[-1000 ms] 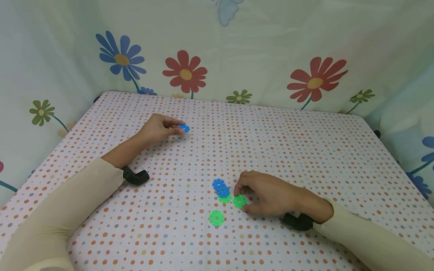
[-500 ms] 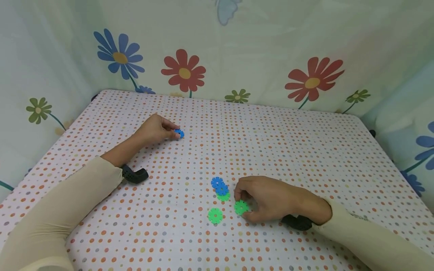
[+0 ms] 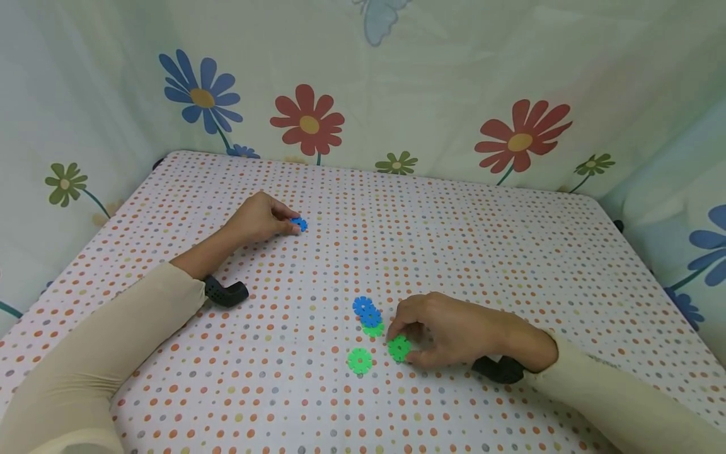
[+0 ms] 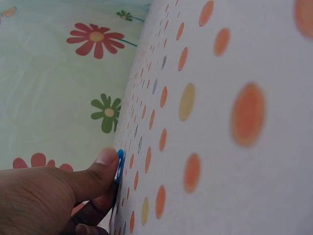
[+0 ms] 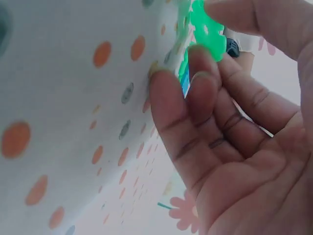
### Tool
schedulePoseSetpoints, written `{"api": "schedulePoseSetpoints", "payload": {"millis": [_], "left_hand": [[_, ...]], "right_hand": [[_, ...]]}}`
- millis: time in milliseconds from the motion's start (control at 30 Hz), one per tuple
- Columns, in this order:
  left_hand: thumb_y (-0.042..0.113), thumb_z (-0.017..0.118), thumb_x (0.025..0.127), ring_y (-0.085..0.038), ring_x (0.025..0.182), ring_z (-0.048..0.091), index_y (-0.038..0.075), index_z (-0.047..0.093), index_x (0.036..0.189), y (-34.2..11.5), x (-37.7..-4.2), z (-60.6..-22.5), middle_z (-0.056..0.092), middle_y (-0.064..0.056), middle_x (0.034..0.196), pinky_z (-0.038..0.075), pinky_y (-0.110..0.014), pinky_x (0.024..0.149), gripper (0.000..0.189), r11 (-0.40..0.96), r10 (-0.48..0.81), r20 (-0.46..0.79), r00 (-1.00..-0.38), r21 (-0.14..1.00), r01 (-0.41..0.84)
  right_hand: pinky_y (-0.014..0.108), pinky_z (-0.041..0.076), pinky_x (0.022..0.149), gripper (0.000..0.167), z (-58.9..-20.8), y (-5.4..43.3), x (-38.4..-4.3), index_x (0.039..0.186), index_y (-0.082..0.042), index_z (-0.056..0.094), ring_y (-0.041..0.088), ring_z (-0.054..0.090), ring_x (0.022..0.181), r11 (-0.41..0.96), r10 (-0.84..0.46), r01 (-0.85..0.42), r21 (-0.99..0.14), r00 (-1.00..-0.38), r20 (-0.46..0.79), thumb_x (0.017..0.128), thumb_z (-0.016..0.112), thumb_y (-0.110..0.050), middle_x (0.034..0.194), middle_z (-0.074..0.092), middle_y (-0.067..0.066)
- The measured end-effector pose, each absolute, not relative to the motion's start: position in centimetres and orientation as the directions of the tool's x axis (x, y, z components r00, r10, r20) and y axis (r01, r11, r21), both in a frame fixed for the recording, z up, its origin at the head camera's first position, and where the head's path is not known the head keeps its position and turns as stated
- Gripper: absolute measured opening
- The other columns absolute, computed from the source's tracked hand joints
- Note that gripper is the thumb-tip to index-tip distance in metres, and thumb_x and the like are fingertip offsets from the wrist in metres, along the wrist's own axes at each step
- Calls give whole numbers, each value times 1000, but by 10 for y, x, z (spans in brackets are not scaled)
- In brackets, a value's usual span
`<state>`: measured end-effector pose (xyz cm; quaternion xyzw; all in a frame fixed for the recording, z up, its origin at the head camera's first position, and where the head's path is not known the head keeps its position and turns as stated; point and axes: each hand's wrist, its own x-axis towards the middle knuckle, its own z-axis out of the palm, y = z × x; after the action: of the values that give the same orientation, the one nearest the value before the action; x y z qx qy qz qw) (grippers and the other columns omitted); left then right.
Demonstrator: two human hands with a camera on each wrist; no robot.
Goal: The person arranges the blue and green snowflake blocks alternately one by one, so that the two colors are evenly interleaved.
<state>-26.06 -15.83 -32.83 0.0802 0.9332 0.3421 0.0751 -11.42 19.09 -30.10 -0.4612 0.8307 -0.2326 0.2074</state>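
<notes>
Far left on the table, my left hand [image 3: 255,219] pinches a blue notched plastic disc [image 3: 300,224] between thumb and fingers. In the left wrist view that blue disc [image 4: 120,164] is edge-on, close to the cloth. Nearer the front, my right hand [image 3: 454,331] holds a green notched disc [image 3: 399,348] between thumb and fingertips. The right wrist view shows the thumb on this green disc [image 5: 208,32]. Just left of the right hand, two overlapping blue discs [image 3: 371,317] lie partly over another green disc [image 3: 373,331]. A separate green disc [image 3: 360,361] lies flat in front of them.
A dotted cloth [image 3: 510,252] covers the table. Behind it hangs a flowered curtain [image 3: 431,82], which also encloses the sides. A black wrist mount [image 3: 227,294] sits under the left wrist, and another black mount [image 3: 499,370] under the right.
My left hand has brought its blue disc slightly left and nearer, then stayed there. My right hand has drawn its green disc a little nearer, then slightly left. The other discs keep their arrangement.
</notes>
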Motion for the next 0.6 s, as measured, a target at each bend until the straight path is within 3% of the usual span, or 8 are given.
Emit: {"api": "schedulePoseSetpoints", "payload": {"millis": [167, 333, 600], "left_hand": [[29, 80, 84, -19, 101, 61, 12, 77, 111, -158, -260, -328, 73, -9, 115, 42, -28, 72, 32, 751, 204, -76, -976, 652, 106], [30, 80, 83, -18, 86, 57, 13, 77, 111, -158, -262, -329, 75, -7, 100, 41, -29, 70, 32, 748, 210, -71, -975, 654, 113], [30, 81, 83, -18, 79, 54, 14, 76, 111, -158, -261, -330, 70, -4, 88, 41, -29, 68, 33, 740, 220, -55, -974, 660, 130]], "right_hand": [[20, 53, 74, 28, -299, 190, -116, 118, -18, 68, 1, 57, 83, 405, -899, -657, -636, -413, -145, 90, 72, -17, 99, 64, -11], [21, 53, 73, 28, -296, 187, -119, 120, -17, 69, 2, 56, 81, 357, -920, -660, -661, -372, -125, 92, 71, -17, 95, 64, -11], [29, 57, 75, 28, -290, 173, -143, 118, -12, 69, 7, 59, 83, 290, -916, -611, -736, -399, -30, 91, 72, -15, 101, 69, -5]]}}
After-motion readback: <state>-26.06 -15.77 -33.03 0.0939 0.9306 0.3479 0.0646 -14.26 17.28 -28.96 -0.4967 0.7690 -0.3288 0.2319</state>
